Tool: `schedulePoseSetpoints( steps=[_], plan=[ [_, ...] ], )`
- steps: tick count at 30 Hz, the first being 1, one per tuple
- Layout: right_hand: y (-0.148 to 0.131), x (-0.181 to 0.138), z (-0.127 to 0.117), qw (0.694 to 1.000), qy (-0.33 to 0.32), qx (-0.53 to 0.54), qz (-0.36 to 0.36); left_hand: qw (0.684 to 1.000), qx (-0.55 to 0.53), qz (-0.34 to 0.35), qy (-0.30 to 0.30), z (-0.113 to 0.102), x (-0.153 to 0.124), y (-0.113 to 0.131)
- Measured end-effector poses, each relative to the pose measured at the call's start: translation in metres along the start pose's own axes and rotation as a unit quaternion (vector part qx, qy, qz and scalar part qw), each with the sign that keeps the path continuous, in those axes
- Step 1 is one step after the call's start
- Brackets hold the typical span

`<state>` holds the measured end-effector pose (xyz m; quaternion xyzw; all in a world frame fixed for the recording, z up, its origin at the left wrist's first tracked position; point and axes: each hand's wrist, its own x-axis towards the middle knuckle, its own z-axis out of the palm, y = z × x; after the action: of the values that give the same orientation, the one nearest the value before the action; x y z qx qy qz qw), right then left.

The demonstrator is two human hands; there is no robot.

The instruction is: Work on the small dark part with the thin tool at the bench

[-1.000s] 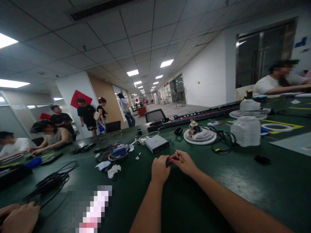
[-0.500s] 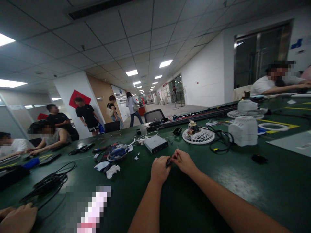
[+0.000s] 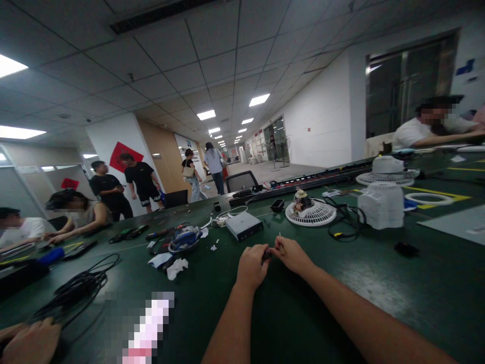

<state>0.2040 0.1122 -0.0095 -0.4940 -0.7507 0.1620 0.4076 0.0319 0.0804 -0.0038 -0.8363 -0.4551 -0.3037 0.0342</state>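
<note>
Pinching a small dark part (image 3: 267,255) just below the centre of the frame, your left hand (image 3: 253,265) keeps its fingers closed around it, above the green tabletop (image 3: 204,298). Your right hand (image 3: 293,255) is clamped on a thin tool (image 3: 281,247), its fingertips close beside the part; you cannot tell whether they grip it too. Beyond your hands sits a grey box (image 3: 244,225), with a white fan grille (image 3: 311,217) right of centre and crumpled tissue (image 3: 177,268) left of centre.
</note>
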Motion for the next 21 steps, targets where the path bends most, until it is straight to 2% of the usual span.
schedulePoseSetpoints(
  steps=[5,10,14,21],
  plan=[
    [-0.0015,-0.0004,0.0055,1.0,0.006,-0.019,-0.005,1.0,0.01,0.003,-0.005,0.0017,0.0005,0.0],
    [0.0006,0.0004,0.0084,0.997,-0.022,0.074,-0.033,1.0,0.027,0.004,-0.002,-0.0001,0.0008,0.0008],
    [0.0053,0.0011,0.0082,0.988,-0.054,0.143,-0.026,1.0,0.022,0.006,-0.008,-0.0019,0.0008,0.0018],
    [0.0055,-0.0001,0.0054,0.994,-0.041,0.099,-0.014,1.0,0.013,-0.01,-0.006,-0.0029,0.0013,0.0046]
  ],
)
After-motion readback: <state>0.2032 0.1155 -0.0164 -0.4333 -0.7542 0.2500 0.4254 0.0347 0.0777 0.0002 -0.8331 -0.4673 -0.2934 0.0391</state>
